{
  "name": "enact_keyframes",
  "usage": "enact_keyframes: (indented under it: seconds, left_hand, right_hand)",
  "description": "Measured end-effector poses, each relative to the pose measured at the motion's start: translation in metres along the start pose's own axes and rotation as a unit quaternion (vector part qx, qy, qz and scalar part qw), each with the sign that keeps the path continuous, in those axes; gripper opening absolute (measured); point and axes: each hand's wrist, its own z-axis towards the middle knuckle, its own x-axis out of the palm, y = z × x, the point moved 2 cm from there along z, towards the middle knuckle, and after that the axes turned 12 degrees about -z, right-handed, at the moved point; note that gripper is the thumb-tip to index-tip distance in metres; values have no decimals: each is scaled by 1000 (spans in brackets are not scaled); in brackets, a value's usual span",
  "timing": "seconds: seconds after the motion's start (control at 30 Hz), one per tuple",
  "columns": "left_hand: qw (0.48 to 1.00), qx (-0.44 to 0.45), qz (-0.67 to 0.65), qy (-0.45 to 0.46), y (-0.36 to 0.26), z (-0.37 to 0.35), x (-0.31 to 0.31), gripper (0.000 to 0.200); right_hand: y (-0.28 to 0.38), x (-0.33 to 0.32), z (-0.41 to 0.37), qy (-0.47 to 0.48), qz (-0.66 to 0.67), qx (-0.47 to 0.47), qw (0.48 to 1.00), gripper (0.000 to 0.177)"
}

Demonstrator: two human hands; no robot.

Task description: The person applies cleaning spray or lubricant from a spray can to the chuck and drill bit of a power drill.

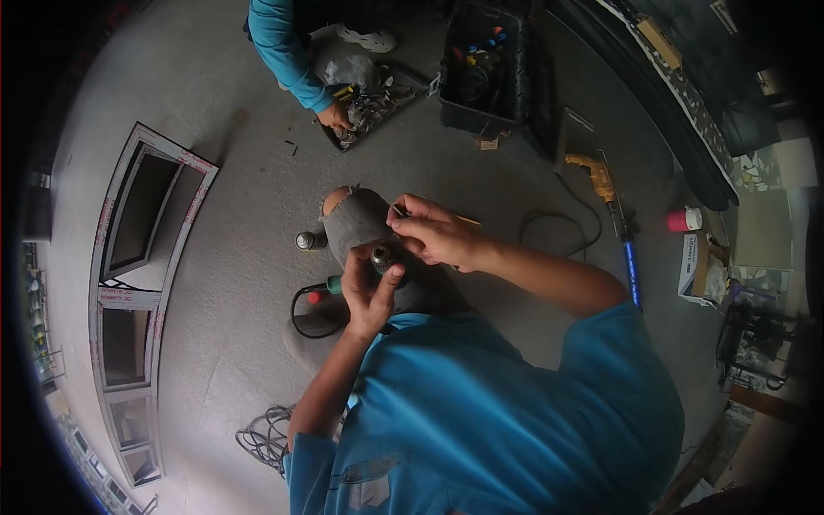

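Note:
Over my bent knee in grey trousers (359, 225), my left hand (371, 292) is wrapped round the metal chuck (384, 257) of a drill, whose green body (334, 284) shows just left of the hand. To the right and a little higher, my right hand (436, 233) pinches a small dark piece (400, 210) between thumb and fingers. The two hands are close together. What lies under the right palm is hidden. A spray can (310, 241) stands on the floor left of the knee.
A co-worker's hand (336, 118) reaches into a tray of metal parts (371, 107). Beyond are a black toolbox (483, 112) and a yellow drill (592, 172) with its cable. An aluminium frame (129, 296) lies at left; coiled cable (264, 436) lies lower left.

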Motion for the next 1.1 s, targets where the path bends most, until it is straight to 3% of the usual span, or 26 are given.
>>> enact_keyframes:
  seconds: [0.03, 0.17, 0.4, 0.57, 0.77, 0.87, 1.0, 1.07, 1.1]
  left_hand:
    - [1000, 9, 10, 10, 0, -2, 0, 36]
    - [997, 14, 60, 39, -4, -7, 1, 39]
    - [990, 35, 99, 91, -7, -8, 3, 45]
    - [982, 50, 118, 136, -6, -9, 0, 48]
    - [981, 52, 117, 146, -4, -10, -6, 47]
    - [976, 70, 129, 161, -3, -11, -9, 47]
    - [971, 83, 148, 166, -5, -9, -6, 47]
    - [975, 90, 141, 149, -7, -8, -5, 47]
    - [980, 58, 138, 131, -7, -6, -5, 48]
  right_hand:
    - [5, -2, -3, 40, 18, 99, 994, 12]
    - [15, -6, -8, 95, 29, 173, 980, 9]
    - [23, -6, -11, 112, -42, 196, 973, 9]
    - [24, -4, -7, 130, -94, 268, 950, 10]
    - [39, 6, -6, 113, -307, 220, 919, 18]
    - [36, 4, -1, 177, -241, 272, 915, 17]
    - [27, 2, 0, 189, -229, 272, 915, 17]
    - [21, 4, -4, 99, -181, 237, 949, 17]
    - [19, 8, -8, 100, -181, 239, 949, 17]
